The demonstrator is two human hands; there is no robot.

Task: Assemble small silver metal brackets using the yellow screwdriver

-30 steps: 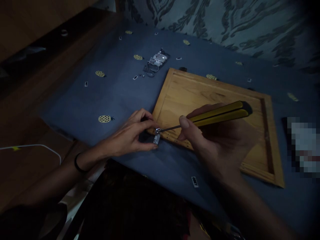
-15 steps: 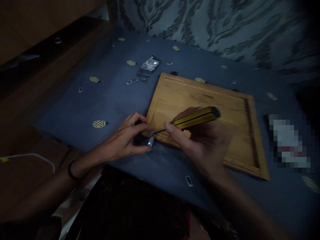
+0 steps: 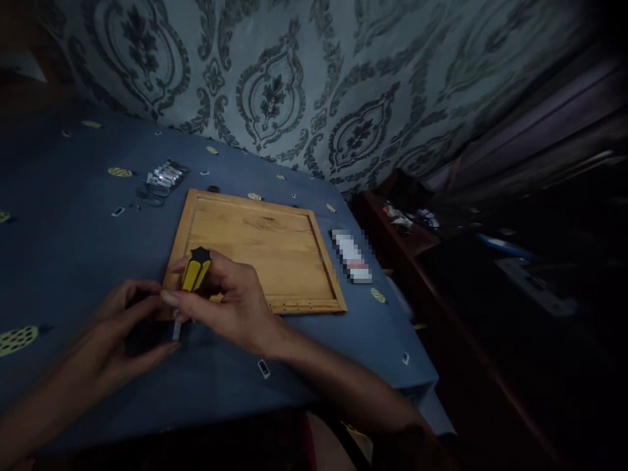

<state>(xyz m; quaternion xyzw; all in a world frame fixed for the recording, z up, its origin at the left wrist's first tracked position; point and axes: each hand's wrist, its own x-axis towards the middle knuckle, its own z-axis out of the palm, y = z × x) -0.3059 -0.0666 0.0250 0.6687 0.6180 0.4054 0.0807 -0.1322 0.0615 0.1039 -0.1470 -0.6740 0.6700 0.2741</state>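
My right hand (image 3: 240,311) is wrapped round a screwdriver (image 3: 197,269) with a yellow and black handle, its butt tipped up toward me. The blade is hidden behind the fingers. Between thumb and fingers, my left hand (image 3: 120,327) holds a small silver metal fitting (image 3: 176,328) at the near left corner of a framed wooden panel (image 3: 289,255). The panel lies flat on the table. Right fingertips hide the fitting's upper part, so I cannot tell whether the blade touches it.
A cluster of shiny metal pieces (image 3: 167,174) with a dark cord lies beyond the panel on the blue patterned tablecloth (image 3: 245,392). Right of the panel is a blurred-out flat object (image 3: 351,256). Patterned wallpaper (image 3: 275,85) rises behind. A dark red ledge (image 3: 392,219) holds clutter.
My view has swung to the right, showing more wall and the right side. The screwdriver has gone from slanting rightward to pointing more steeply down. Both hands keep their holds.
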